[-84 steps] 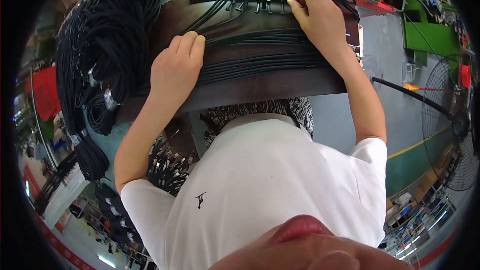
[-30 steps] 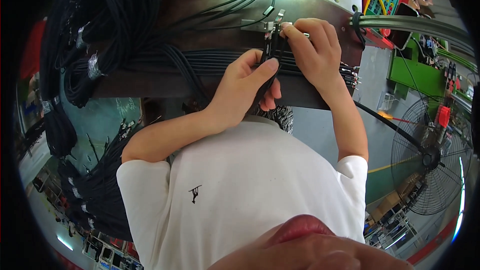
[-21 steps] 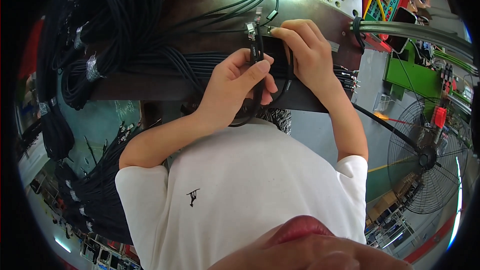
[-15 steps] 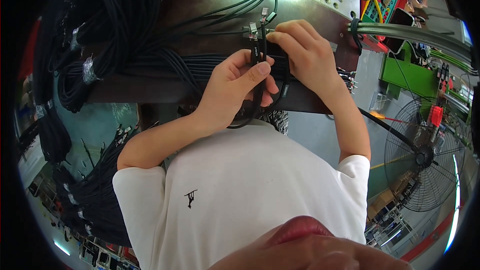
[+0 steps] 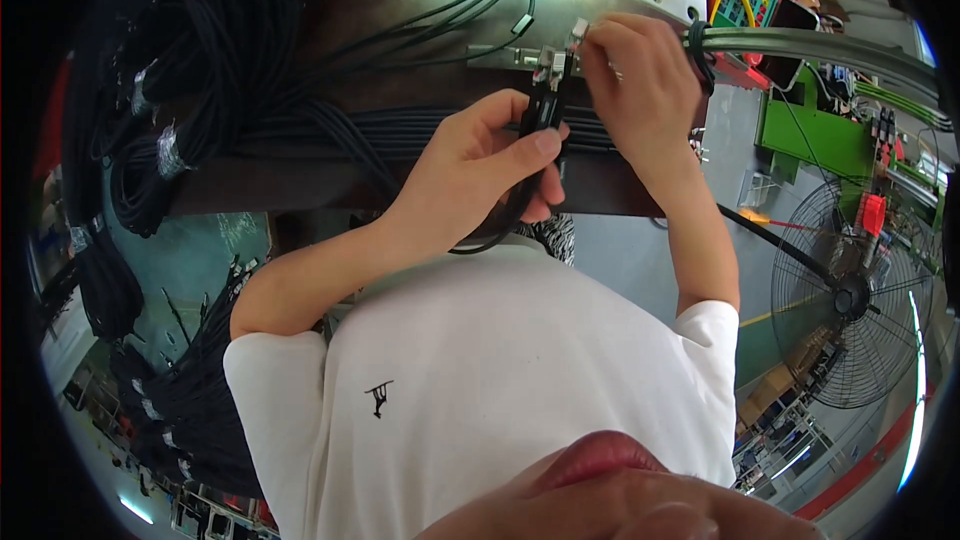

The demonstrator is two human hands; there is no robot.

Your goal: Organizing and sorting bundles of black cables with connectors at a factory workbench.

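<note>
Black cables (image 5: 543, 110), a small bunch, upper ends in my left hand (image 5: 490, 155), above the front part of the dark brown bench (image 5: 225, 185). Left thumb pressed over them, fingers curled behind: a firm grasp. Silver connectors (image 5: 553, 63) stand out past the thumb, close together; exact count unclear. Below the hand the cables bend down in a loop toward my white shirt (image 5: 530, 340).

My right hand (image 5: 648, 75) is just beside, fingers bent, tips near one pale connector end (image 5: 579, 32) that sits higher than the rest. Whether they pinch it, I cannot tell.

Progress, as I judge it: partway. Several ends are gathered in the left hand; the higher one looks out of line with its neighbours. I can make out no tie around the held bunch. Many more lie unheld: a row of cables (image 5: 400, 135) along the bench, a thinner group (image 5: 440, 25) beyond, near a flat metal strip (image 5: 490, 57). Thick coils (image 5: 225, 50) at left, some bound with silvery wrap (image 5: 170, 152).
</note>
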